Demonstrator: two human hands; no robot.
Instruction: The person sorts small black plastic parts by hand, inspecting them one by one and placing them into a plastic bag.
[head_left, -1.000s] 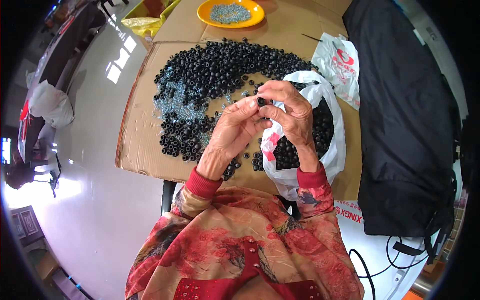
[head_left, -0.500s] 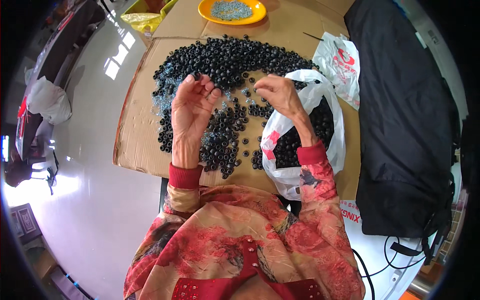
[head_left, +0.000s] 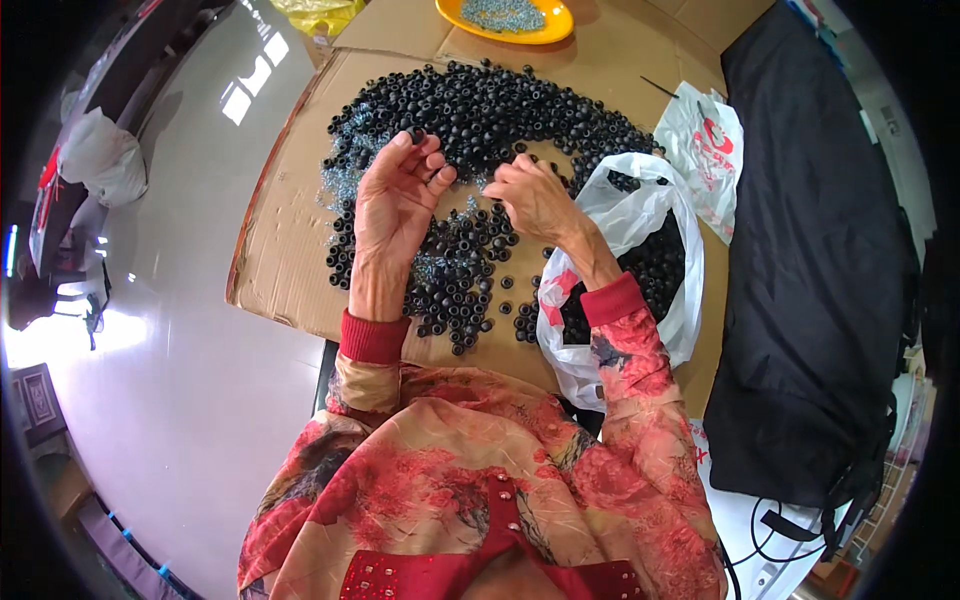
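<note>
My left hand [head_left: 398, 190] is raised over the cardboard, palm up, with a small black ring-shaped piece [head_left: 418, 136] pinched at its fingertips. To its right, my right hand [head_left: 540, 203] is closed with thumb and fingers together, knuckles up. What it holds, if anything, is too small to make out. Beneath and beyond both hands spreads a heap of small black round pieces with holes [head_left: 480, 105]. Tiny pale blue-grey pieces [head_left: 342, 180] lie mixed among them. Under my right forearm sits an open white plastic bag [head_left: 685, 330] containing more black pieces.
A yellow-orange plate [head_left: 548, 37] of pale blue-grey pieces stands at the far edge of the cardboard sheet [head_left: 275, 240]. A flat white bag [head_left: 712, 150] lies at the right, beside a long black cloth case [head_left: 810, 270]. A filled white bag [head_left: 100, 160] is at far left.
My right hand has moved left, closer to my left hand. My left hand still pinches the black piece. The whole view has shifted slightly.
</note>
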